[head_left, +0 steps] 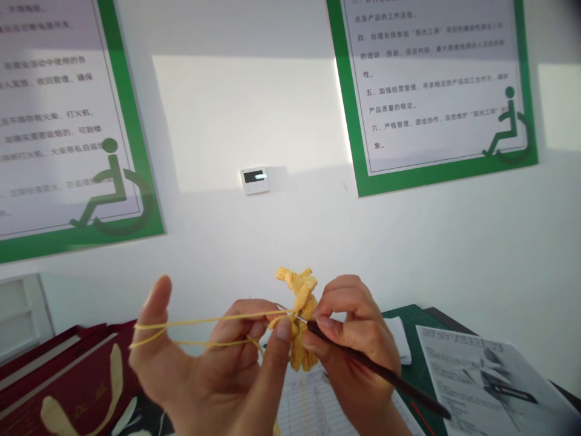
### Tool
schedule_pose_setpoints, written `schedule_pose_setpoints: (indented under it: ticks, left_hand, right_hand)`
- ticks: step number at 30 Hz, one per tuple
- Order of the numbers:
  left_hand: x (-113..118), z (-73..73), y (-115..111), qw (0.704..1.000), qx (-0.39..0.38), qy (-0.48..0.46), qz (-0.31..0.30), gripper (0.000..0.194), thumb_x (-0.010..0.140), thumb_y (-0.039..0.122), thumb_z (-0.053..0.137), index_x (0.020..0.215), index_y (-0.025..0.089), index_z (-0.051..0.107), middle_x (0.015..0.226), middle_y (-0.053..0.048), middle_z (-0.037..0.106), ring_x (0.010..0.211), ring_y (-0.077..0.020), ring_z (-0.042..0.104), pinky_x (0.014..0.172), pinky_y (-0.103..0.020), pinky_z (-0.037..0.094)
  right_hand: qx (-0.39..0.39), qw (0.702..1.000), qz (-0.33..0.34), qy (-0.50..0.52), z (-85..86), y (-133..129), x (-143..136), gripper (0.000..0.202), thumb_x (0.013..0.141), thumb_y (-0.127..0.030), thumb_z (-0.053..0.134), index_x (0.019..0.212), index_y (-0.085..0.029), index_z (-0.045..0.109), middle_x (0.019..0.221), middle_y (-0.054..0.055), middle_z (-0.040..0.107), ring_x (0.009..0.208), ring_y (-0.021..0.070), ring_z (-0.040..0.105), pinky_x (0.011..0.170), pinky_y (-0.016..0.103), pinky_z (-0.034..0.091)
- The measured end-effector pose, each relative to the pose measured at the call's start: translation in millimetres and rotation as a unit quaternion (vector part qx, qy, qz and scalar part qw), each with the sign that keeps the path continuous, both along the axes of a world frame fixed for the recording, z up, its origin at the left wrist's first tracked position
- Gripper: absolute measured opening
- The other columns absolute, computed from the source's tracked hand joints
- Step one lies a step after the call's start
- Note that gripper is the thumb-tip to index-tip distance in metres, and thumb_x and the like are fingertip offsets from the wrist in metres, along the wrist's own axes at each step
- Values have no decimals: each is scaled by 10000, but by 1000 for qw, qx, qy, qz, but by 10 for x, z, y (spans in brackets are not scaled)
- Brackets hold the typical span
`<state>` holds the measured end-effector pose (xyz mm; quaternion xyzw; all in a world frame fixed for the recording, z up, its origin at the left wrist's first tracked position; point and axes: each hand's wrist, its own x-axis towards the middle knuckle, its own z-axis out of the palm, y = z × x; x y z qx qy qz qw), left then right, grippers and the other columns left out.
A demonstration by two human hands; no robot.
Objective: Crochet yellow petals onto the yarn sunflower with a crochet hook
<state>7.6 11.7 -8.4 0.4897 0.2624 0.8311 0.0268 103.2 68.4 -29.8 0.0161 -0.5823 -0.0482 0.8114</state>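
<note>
A small yellow crochet piece (303,297) with several curled parts is held up between both hands. My left hand (218,363) pinches its left side between thumb and fingers. Yellow yarn (204,319) loops around the raised left index finger and runs across to the piece. My right hand (358,345) grips a crochet hook (376,368) by its dark handle, which slants down to the right. The hook's thin metal shaft meets the piece near my left thumb tip. Whether the hook's tip sits inside a stitch, I cannot tell.
Printed sheets (313,402) lie below the hands, and another printed page (490,375) rests on a green cutting mat (411,318) at right. Dark red bags (68,375) with pale handles stand at left. Behind is a white wall with green-framed posters (436,175) and a small panel (255,180).
</note>
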Motion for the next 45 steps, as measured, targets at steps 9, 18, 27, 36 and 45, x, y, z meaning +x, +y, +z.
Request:
schedule_pose_setpoints:
  ticks: [9, 18, 27, 36, 45]
  left_hand:
    - [-58, 111, -87, 934, -151, -131, -296, 1056, 749, 59, 846, 1633, 402, 380, 785, 3, 757, 766, -207, 731, 781, -360, 646]
    - [-2, 110, -104, 991, -51, -60, -108, 1114, 752, 107, 894, 1614, 445, 273, 728, 40, 787, 676, -198, 725, 689, -293, 640]
    - [-128, 154, -135, 956, -155, -53, -245, 956, 796, 110, 821, 1560, 494, 396, 730, 11, 728, 698, -237, 719, 650, -323, 614]
    - [-124, 134, -118, 956, -135, -60, -254, 832, 789, 110, 832, 1462, 471, 502, 753, 6, 720, 675, -219, 694, 632, -304, 594]
    - [-139, 160, -136, 955, -151, -81, -242, 1002, 740, 29, 813, 1543, 494, 436, 767, 13, 735, 652, -199, 672, 613, -277, 593]
  right_hand:
    - [-24, 993, 104, 41, -35, 74, -113, 123, 998, -247, 687, 908, -255, 604, 816, -6, 624, 762, 185, 604, 686, 376, 545]
    - [22, 997, -68, -31, -4, -49, -7, 138, 989, -93, 620, 1085, -186, 652, 825, 55, 725, 751, 185, 646, 660, 348, 567]
    - [-149, 976, 150, 61, 6, -167, -81, 93, 1052, -212, 551, 974, -221, 600, 778, -11, 624, 622, 104, 634, 579, 217, 561]
    - [-105, 990, 74, 51, 1, -217, -106, 97, 1013, -137, 566, 968, -217, 597, 721, -10, 625, 654, 134, 652, 570, 242, 560]
    - [3, 998, -31, -62, 106, -243, 73, 117, 1020, -147, 597, 1085, -223, 658, 723, -8, 678, 579, 121, 601, 503, 257, 539]
